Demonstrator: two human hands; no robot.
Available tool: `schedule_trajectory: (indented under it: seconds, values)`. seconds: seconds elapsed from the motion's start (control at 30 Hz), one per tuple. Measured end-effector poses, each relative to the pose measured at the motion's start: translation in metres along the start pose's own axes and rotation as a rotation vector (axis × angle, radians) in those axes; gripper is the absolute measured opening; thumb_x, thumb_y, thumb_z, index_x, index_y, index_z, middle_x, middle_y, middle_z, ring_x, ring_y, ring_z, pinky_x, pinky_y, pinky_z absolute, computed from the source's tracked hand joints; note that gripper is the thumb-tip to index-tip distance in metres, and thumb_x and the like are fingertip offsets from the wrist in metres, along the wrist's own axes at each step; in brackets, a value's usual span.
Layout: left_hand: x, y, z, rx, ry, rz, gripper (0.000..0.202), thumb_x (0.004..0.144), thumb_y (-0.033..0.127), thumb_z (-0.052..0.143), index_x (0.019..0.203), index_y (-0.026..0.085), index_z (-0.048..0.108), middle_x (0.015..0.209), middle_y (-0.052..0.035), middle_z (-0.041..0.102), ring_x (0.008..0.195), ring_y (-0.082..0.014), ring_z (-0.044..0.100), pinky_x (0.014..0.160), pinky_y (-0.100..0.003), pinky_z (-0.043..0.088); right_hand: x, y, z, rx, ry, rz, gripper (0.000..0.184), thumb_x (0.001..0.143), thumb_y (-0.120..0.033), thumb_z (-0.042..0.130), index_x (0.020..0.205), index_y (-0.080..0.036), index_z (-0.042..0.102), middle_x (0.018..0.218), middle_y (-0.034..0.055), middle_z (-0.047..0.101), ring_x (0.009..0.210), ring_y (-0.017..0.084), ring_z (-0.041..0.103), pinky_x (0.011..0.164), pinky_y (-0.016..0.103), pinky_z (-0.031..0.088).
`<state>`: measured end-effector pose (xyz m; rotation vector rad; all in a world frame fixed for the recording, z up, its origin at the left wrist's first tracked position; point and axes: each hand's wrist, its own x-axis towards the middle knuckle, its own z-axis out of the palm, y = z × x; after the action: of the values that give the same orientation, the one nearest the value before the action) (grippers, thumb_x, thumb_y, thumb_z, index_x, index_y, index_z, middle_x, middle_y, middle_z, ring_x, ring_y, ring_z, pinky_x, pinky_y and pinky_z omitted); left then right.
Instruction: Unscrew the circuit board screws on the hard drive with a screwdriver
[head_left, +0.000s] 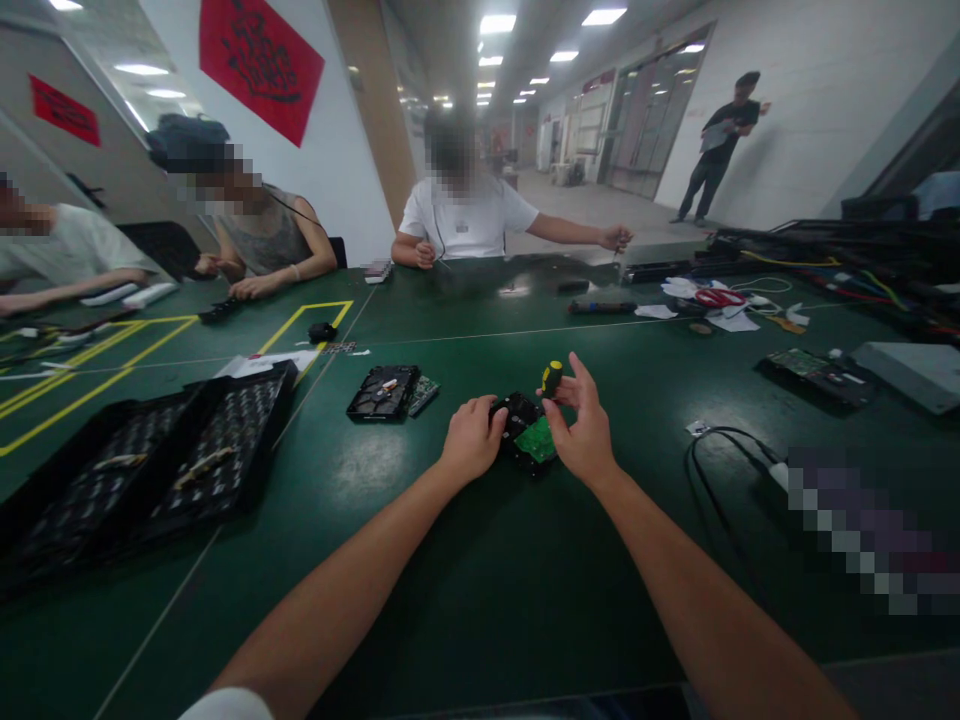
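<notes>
Between my hands a black hard drive (516, 408) rests on the green table, a green circuit board (537, 440) showing on its near side. My left hand (474, 437) is closed on the drive's left edge, with the thumb along its upper face. Above the board, my right hand (582, 425) holds a short yellow-and-black screwdriver (552, 379) between thumb and fingers. The screwdriver's handle points up; its tip is hidden. To the left lies another black hard drive (382, 392), with a small loose circuit board (424, 394) beside it.
A black tray (247, 430) with rows of compartments lies at the left. At the right are a further drive (814, 378), a grey metal box (911, 370) and a black cable (694, 480). Several people sit across the table; one person (724, 145) stands by the wall.
</notes>
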<state>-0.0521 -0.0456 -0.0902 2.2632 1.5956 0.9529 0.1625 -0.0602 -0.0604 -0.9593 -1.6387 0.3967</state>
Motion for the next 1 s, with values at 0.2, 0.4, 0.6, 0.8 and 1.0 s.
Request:
schedule_trajectory:
  seconds: [0.2,0.4,0.6,0.8,1.0]
  values:
    - [0.022,0.037,-0.032,-0.07,0.12,0.107,0.036,0.103,0.047,0.063,0.13,0.022,0.066,0.12,-0.0114,0.07,0.109,-0.0266,0.069,0.096,-0.043,0.057,-0.002,-0.006,0.002,0.061,-0.011,0.047,0.081,0.099,-0.031,0.067,0.167,-0.03,0.023,0.126,0.0101,0.074,0.109,0.026,0.075,0.103,0.052,0.06]
    - [0.042,0.069,-0.047,-0.284,0.096,0.254,0.025,0.099,0.038,0.073,0.118,0.022,0.071,0.107,-0.0045,0.071,0.082,-0.0151,0.067,0.076,-0.03,0.057,-0.002,-0.008,-0.002,0.11,-0.042,0.077,0.076,0.097,-0.029,0.067,0.164,-0.033,0.032,0.128,0.0092,0.072,0.111,0.025,0.074,0.102,0.051,0.059]
    - [0.043,0.064,-0.057,-0.222,0.057,0.231,0.023,0.099,0.04,0.072,0.111,0.02,0.07,0.095,-0.0023,0.073,0.082,-0.0167,0.068,0.074,-0.03,0.055,0.015,0.019,-0.029,0.041,-0.151,0.214,0.047,0.091,-0.031,0.07,0.137,-0.024,0.063,0.131,0.0108,0.071,0.101,0.022,0.072,0.085,0.041,0.06]
    - [0.044,0.065,-0.064,-0.22,0.006,0.291,0.037,0.1,0.031,0.069,0.137,0.024,0.063,0.111,-0.0038,0.074,0.094,-0.0185,0.07,0.086,-0.031,0.057,0.016,0.038,-0.047,-0.355,-0.375,0.558,0.032,0.088,-0.051,0.077,0.096,-0.02,0.075,0.082,0.0053,0.074,0.07,0.019,0.068,0.06,0.03,0.05]
    - [0.043,0.065,-0.064,-0.216,0.014,0.331,0.035,0.103,0.028,0.063,0.138,0.026,0.064,0.112,-0.0029,0.073,0.091,-0.0175,0.068,0.086,-0.031,0.056,0.006,0.023,-0.041,-0.137,-0.58,0.809,0.044,0.087,-0.052,0.079,0.114,-0.021,0.064,0.081,0.0039,0.074,0.05,0.017,0.068,0.041,0.026,0.048]
